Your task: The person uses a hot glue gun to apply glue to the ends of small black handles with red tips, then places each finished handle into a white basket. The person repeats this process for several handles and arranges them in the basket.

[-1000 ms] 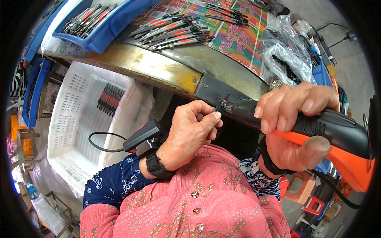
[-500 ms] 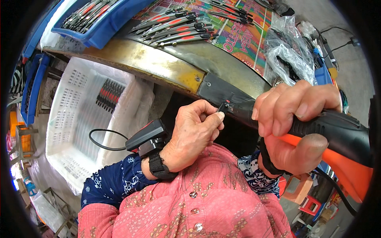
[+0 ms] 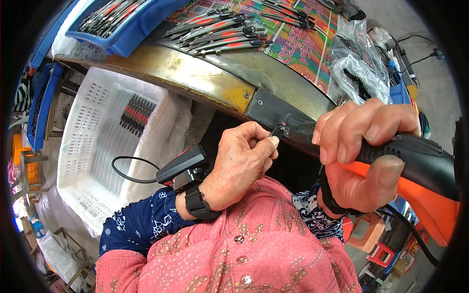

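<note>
Pinching a dark part (image 3: 278,130) mid-frame, likely light, stiff and best held near one end, the left hand (image 3: 244,158) sits beside the right hand (image 3: 364,154), curled round a tool (image 3: 424,163).

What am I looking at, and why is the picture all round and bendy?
There's no robot grip here, just a person working bare-handed. The picture comes from a wide camera worn on the person's head, looking down; its lens bends straight edges. The left hand pinches a small dark piece. The right hand curls around a black-and-orange tool; I can't tell what it does. On the metal table, slim pen-like sticks lie partly on a colourful sheet, near a blue bin holding more. Lower down is a white basket with similar sticks lined up inside.
</note>
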`<action>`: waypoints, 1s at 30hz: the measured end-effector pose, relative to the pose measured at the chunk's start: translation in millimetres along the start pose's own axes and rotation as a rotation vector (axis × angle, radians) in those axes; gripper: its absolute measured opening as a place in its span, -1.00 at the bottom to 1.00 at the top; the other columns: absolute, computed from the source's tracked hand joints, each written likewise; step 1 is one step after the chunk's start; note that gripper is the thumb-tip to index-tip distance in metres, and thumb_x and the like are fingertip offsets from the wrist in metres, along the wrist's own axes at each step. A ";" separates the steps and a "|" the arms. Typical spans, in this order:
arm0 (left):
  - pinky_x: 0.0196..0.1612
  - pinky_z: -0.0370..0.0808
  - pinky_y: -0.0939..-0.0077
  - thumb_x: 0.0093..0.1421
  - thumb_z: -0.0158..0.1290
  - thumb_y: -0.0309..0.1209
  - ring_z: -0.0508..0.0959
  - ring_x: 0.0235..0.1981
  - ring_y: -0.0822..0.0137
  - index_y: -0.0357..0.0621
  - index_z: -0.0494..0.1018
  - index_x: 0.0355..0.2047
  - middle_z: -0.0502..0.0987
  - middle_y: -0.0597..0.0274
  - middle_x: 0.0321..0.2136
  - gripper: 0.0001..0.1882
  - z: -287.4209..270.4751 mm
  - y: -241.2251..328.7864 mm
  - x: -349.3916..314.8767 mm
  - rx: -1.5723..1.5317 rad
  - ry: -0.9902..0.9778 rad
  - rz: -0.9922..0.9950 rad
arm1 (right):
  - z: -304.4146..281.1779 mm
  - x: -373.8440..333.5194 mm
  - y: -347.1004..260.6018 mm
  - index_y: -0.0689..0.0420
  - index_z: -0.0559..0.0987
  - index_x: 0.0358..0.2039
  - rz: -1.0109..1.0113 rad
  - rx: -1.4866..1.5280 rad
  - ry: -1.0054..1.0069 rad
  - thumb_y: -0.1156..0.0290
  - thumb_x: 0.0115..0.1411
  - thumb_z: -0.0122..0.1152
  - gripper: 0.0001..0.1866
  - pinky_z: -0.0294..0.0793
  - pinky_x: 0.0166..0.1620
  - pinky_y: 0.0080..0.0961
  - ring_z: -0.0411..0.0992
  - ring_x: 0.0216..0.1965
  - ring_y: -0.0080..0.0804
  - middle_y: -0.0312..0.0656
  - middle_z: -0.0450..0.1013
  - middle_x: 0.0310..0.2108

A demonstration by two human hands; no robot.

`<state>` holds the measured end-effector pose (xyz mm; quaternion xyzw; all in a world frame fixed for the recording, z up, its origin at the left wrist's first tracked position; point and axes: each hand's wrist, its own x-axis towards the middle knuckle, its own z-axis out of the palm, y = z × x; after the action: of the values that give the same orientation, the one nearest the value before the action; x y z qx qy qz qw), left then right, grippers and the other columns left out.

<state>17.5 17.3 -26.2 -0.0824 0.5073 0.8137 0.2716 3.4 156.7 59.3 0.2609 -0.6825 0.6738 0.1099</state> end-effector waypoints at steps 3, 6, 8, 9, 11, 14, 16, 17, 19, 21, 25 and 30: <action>-0.65 0.26 0.72 0.19 0.02 -0.43 0.33 -0.65 0.59 -0.23 0.36 -0.42 0.44 0.30 -0.57 -0.87 0.0 -0.1 -0.1 -0.007 -0.001 -0.001 | 0.1 -0.1 0.4 0.11 0.24 -0.34 -0.012 -0.044 0.023 0.00 0.17 0.10 -0.57 0.36 -0.44 -0.43 0.27 -0.66 -0.48 -0.27 0.26 -0.60; -0.65 0.26 0.71 0.19 0.02 -0.43 0.33 -0.65 0.58 -0.24 0.36 -0.42 0.44 0.30 -0.57 -0.87 -0.3 -0.8 0.2 -0.018 -0.003 0.001 | 0.5 0.0 0.7 0.12 0.25 -0.34 -0.013 -0.040 0.016 0.00 0.17 0.10 -0.57 0.36 -0.45 -0.44 0.27 -0.67 -0.48 -0.26 0.26 -0.60; -0.64 0.26 0.71 0.19 0.02 -0.43 0.33 -0.65 0.58 -0.24 0.36 -0.42 0.44 0.29 -0.57 -0.87 -0.7 -1.6 0.6 -0.022 -0.007 0.003 | 1.2 -0.3 1.1 0.12 0.25 -0.34 -0.008 -0.026 0.044 -0.01 0.16 0.11 -0.55 0.37 -0.45 -0.44 0.27 -0.67 -0.48 -0.26 0.26 -0.60; -0.63 0.26 0.71 0.19 0.02 -0.43 0.33 -0.65 0.58 -0.24 0.36 -0.42 0.44 0.29 -0.57 -0.87 -1.1 -2.1 0.9 -0.023 -0.010 0.003 | 1.6 -0.4 1.4 0.13 0.25 -0.33 -0.013 -0.049 0.043 -0.02 0.15 0.12 -0.54 0.37 -0.45 -0.45 0.27 -0.67 -0.48 -0.26 0.27 -0.60; -0.62 0.26 0.71 0.19 0.02 -0.43 0.33 -0.64 0.57 -0.25 0.37 -0.42 0.45 0.29 -0.57 -0.87 -1.7 -3.1 1.2 -0.028 -0.018 0.012 | 2.2 -0.6 2.0 0.14 0.25 -0.32 0.002 -0.004 0.063 -0.04 0.13 0.14 -0.51 0.37 -0.45 -0.46 0.28 -0.66 -0.47 -0.26 0.27 -0.60; -0.61 0.27 0.72 0.19 0.03 -0.42 0.33 -0.64 0.57 -0.25 0.37 -0.41 0.45 0.29 -0.56 -0.86 -2.2 -4.0 2.1 -0.032 -0.025 0.030 | 0.5 -1.2 -1.8 0.15 0.26 -0.30 0.032 -0.042 0.056 -0.07 0.09 0.17 -0.47 0.37 -0.45 -0.47 0.30 -0.65 -0.47 -0.26 0.28 -0.59; -0.60 0.27 0.72 0.19 0.03 -0.42 0.33 -0.64 0.57 -0.25 0.37 -0.41 0.45 0.29 -0.56 -0.86 -1.9 -4.3 2.1 -0.023 -0.019 0.021 | -0.2 -1.8 -3.4 0.15 0.27 -0.28 0.040 -0.064 0.046 -0.09 0.08 0.18 -0.45 0.37 -0.45 -0.46 0.31 -0.64 -0.46 -0.26 0.29 -0.59; -0.60 0.28 0.72 0.19 0.03 -0.42 0.34 -0.64 0.57 -0.25 0.37 -0.41 0.45 0.29 -0.56 -0.86 -1.7 -4.2 1.8 -0.022 -0.020 0.028 | -0.8 -1.4 -3.0 0.15 0.26 -0.28 0.031 -0.051 0.039 -0.09 0.08 0.18 -0.45 0.37 -0.45 -0.46 0.31 -0.64 -0.46 -0.26 0.29 -0.59; -0.60 0.28 0.73 0.20 0.03 -0.41 0.34 -0.64 0.58 -0.24 0.37 -0.41 0.45 0.29 -0.55 -0.86 -1.7 -3.7 1.1 -0.010 -0.017 0.032 | -0.9 -1.7 -2.7 0.15 0.26 -0.29 0.020 -0.029 0.026 -0.08 0.09 0.18 -0.46 0.37 -0.45 -0.46 0.30 -0.64 -0.46 -0.26 0.28 -0.59; -0.61 0.28 0.73 0.20 0.02 -0.41 0.35 -0.63 0.59 -0.24 0.37 -0.40 0.45 0.29 -0.55 -0.86 -2.1 -2.8 0.7 -0.001 -0.018 0.021 | -1.1 -1.4 -1.4 0.14 0.26 -0.29 0.003 -0.004 0.015 -0.07 0.09 0.18 -0.47 0.37 -0.45 -0.46 0.30 -0.65 -0.47 -0.26 0.28 -0.59; -0.61 0.28 0.74 0.20 0.02 -0.41 0.35 -0.63 0.59 -0.23 0.37 -0.41 0.45 0.30 -0.55 -0.86 -2.6 -2.2 0.3 -0.028 -0.029 0.018 | -1.0 -1.5 -0.8 0.14 0.26 -0.30 -0.013 0.015 -0.001 -0.06 0.09 0.18 -0.48 0.36 -0.45 -0.46 0.30 -0.65 -0.47 -0.26 0.28 -0.59; -0.64 0.28 0.74 0.20 0.02 -0.41 0.35 -0.64 0.60 -0.22 0.37 -0.42 0.45 0.31 -0.56 -0.87 -3.9 -2.9 0.9 -0.023 -0.032 0.021 | -0.1 -0.2 0.3 0.13 0.26 -0.31 -0.026 0.030 -0.013 -0.05 0.10 0.18 -0.49 0.36 -0.45 -0.46 0.30 -0.65 -0.47 -0.27 0.28 -0.59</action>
<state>17.7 15.2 -30.7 -0.0670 0.4943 0.8236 0.2700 3.4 156.9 58.9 0.2755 -0.6696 0.6809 0.1103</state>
